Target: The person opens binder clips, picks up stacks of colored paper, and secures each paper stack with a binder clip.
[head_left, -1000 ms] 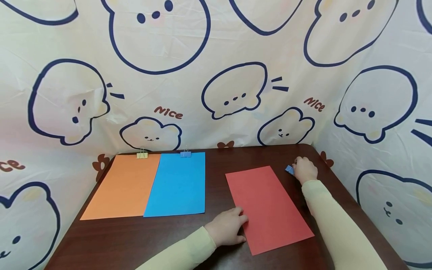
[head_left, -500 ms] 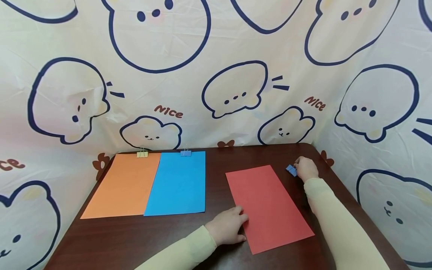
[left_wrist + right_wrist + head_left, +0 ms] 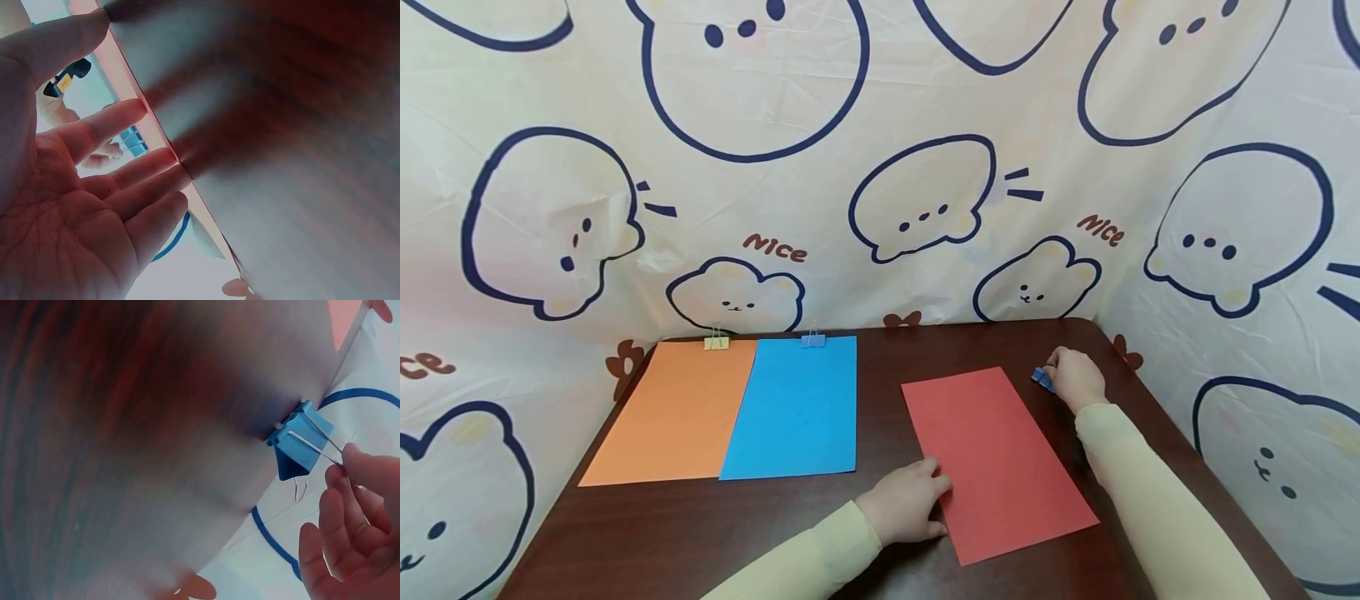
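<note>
A red sheet of paper (image 3: pixel 1000 467) lies at a slant on the dark wooden table. My left hand (image 3: pixel 904 502) rests at its left edge; in the left wrist view the fairly straight fingers (image 3: pixel 112 125) and thumb meet that edge. Beyond the sheet's far right corner, my right hand (image 3: pixel 1077 379) holds a blue binder clip (image 3: pixel 1042 378). In the right wrist view, thumb and fingers pinch the wire handle of this clip (image 3: pixel 304 440), its body just at the tabletop.
At the back left, an orange sheet (image 3: pixel 673 417) carries a yellow binder clip (image 3: pixel 716 342) on its top edge. Beside it lies a blue sheet (image 3: pixel 793 408) with another blue binder clip (image 3: pixel 813 341). A cartoon-print curtain (image 3: pixel 820 208) encloses the table (image 3: pixel 625 542).
My right hand and the clip shift slightly right, then back left, with the clip turning a little. The left hand and the red sheet have stayed in place.
</note>
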Demonstrator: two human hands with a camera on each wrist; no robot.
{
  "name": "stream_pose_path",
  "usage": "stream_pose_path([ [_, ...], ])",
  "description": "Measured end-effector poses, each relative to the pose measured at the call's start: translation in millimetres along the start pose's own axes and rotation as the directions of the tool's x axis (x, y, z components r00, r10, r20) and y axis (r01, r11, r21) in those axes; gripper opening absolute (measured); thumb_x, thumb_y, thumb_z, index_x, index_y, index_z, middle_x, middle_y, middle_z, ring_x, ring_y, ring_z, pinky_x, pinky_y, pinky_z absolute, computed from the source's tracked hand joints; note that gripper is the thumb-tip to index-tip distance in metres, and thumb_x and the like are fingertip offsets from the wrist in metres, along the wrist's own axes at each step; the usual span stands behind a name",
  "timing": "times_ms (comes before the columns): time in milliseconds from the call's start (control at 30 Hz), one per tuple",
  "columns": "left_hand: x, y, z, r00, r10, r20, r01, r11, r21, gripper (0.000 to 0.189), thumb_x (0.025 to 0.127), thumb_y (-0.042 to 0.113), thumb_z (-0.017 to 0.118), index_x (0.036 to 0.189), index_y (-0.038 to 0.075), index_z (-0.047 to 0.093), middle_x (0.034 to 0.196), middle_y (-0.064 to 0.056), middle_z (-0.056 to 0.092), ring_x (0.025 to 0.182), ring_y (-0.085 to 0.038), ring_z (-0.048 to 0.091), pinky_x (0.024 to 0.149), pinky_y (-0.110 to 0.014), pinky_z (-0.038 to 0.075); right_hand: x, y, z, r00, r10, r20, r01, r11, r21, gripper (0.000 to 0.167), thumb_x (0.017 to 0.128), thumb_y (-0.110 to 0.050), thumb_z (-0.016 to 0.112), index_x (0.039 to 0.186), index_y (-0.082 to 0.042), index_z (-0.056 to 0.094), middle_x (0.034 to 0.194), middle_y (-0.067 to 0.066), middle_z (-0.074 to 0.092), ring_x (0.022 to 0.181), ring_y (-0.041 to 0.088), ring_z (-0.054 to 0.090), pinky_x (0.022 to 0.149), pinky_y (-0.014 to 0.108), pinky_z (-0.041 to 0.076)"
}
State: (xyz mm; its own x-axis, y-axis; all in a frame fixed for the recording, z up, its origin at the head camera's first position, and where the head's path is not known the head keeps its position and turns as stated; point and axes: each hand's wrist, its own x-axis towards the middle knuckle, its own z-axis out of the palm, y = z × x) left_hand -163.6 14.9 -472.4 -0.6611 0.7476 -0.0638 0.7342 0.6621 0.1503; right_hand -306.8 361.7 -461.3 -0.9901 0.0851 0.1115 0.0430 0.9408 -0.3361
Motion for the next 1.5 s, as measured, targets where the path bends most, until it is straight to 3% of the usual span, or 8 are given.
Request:
stream_pose_path([
  [233,-0.2,-0.1,-1.1,1.000,-0.004,0.000,0.004,1.000,0.000,0.040,0.084,0.046,0.084,0.112,0.021,0.069,0.108,0.004,0.057,0.086,-0.003,0.053,0.079,-0.018,0.050,-8.0,-6.4,0.3,0.998,-0.041,-0.056,0.040,0.999,-0.032,0.014,0.099,-0.014,0.068,0.096,-0.001,0.068,0.097,0.021,0.064,0.084,0.033,0.064,0.078,0.051,0.056],
  [500,0.8,1.3,-0.6,1.000,-0.015,0.011,0.015,1.000,-0.001,0.039,0.084,0.047,0.084,0.110,0.023,0.069,0.109,0.005,0.056,0.086,-0.003,0.053,0.079,-0.018,0.050,-15.4,-7.4,7.8,0.990,-0.090,-0.109,0.080,0.993,-0.091,0.012,0.097,-0.012,0.068,0.091,-0.002,0.069,0.121,0.026,0.055,0.103,0.042,0.058,0.082,0.057,0.055],
  [800,0.9,0.3,1.5,1.000,-0.007,0.002,0.007,1.000,0.004,0.038,0.084,0.047,0.084,0.110,0.023,0.068,0.110,0.004,0.056,0.088,-0.004,0.053,0.080,-0.018,0.050,-23.2,-14.4,7.1,0.991,-0.108,-0.080,0.099,0.989,-0.106,0.012,0.096,-0.012,0.069,0.086,-0.004,0.070,0.131,0.031,0.057,0.108,0.047,0.061,0.083,0.060,0.056],
  [1133,0.3,-0.1,2.2,1.000,-0.001,-0.008,0.001,1.000,-0.019,0.039,0.084,0.045,0.085,0.110,0.021,0.068,0.111,0.002,0.057,0.088,-0.005,0.054,0.081,-0.019,0.051,-26.8,-18.0,8.5,0.994,-0.104,-0.023,0.102,0.990,-0.101,0.013,0.094,-0.011,0.074,0.083,-0.007,0.068,0.123,0.028,0.059,0.104,0.043,0.061,0.082,0.056,0.056],
  [1300,-0.2,-0.2,2.6,1.000,0.001,-0.007,-0.001,1.000,-0.016,0.039,0.084,0.045,0.084,0.110,0.021,0.068,0.111,0.002,0.057,0.089,-0.005,0.054,0.081,-0.019,0.051,-28.5,-16.2,9.6,0.990,-0.131,-0.043,0.128,0.989,-0.068,0.014,0.091,-0.008,0.076,0.096,-0.001,0.065,0.116,0.028,0.059,0.097,0.040,0.062,0.083,0.056,0.056],
  [1400,-0.2,-0.6,3.2,1.000,0.005,-0.008,-0.005,1.000,-0.007,0.039,0.084,0.046,0.084,0.110,0.022,0.068,0.111,0.002,0.057,0.089,-0.005,0.054,0.081,-0.019,0.051,-28.0,-15.5,10.7,0.991,-0.129,-0.044,0.127,0.991,-0.032,0.030,0.091,-0.007,0.077,0.112,0.003,0.059,0.114,0.029,0.058,0.097,0.041,0.063,0.088,0.057,0.055],
  [1500,-0.5,-0.9,3.3,1.000,0.006,-0.011,-0.006,1.000,0.001,0.039,0.085,0.047,0.083,0.110,0.022,0.068,0.111,0.003,0.057,0.088,-0.005,0.053,0.080,-0.018,0.050,-27.3,-15.5,11.9,0.991,-0.126,-0.034,0.126,0.992,-0.003,0.049,0.091,-0.005,0.077,0.130,0.007,0.052,0.123,0.033,0.056,0.106,0.047,0.063,0.095,0.060,0.053],
])
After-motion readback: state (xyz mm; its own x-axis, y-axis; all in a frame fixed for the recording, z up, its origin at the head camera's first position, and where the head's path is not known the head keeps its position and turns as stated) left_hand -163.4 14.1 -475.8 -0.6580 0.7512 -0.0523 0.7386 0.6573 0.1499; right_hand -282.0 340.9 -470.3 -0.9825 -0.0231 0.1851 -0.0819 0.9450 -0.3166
